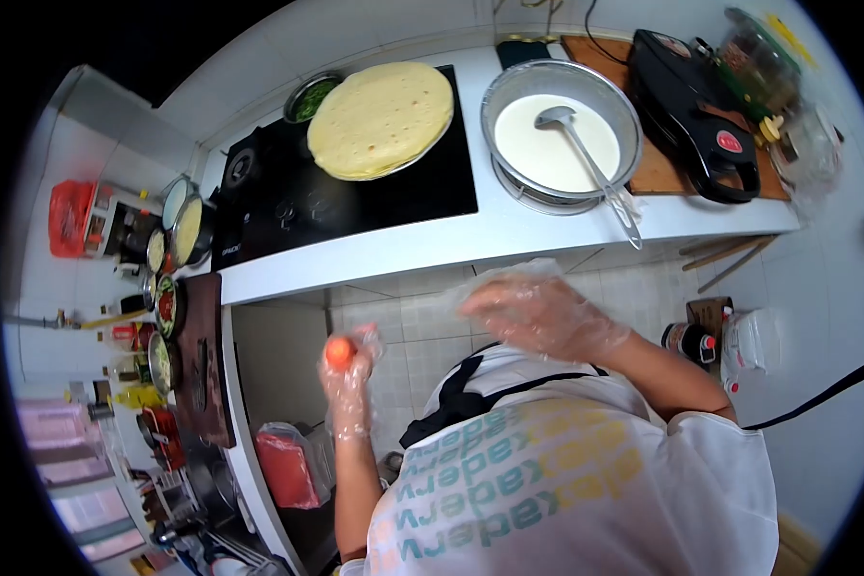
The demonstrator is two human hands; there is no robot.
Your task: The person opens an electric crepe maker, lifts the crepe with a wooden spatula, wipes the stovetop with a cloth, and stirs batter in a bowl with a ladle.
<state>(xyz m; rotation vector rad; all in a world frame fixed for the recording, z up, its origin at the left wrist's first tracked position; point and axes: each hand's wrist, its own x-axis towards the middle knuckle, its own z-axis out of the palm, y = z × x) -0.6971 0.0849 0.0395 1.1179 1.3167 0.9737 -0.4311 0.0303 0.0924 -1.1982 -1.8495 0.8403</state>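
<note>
My left hand (348,376), in a clear plastic glove, is closed around what looks like a carrot (339,351), its round orange end facing up. The rest of it is hidden by the fingers. My right hand (533,312), also gloved in loose clear plastic, is held in front of my body with fingers stretched out and nothing visible in it. Nearest to it, on the white counter (394,235), stands a metal pot (490,125) of pale batter (528,144). A ladle (595,168) rests in the pot, its handle over the rim.
A stack of thin pancakes (379,120) sits on the black cooktop (269,211), beside a bowl of chopped greens (312,98). At right, a black electric griddle (686,110) lies on a wooden board (651,173). Several filled bowls and a dark cutting board (202,326) line the left counter.
</note>
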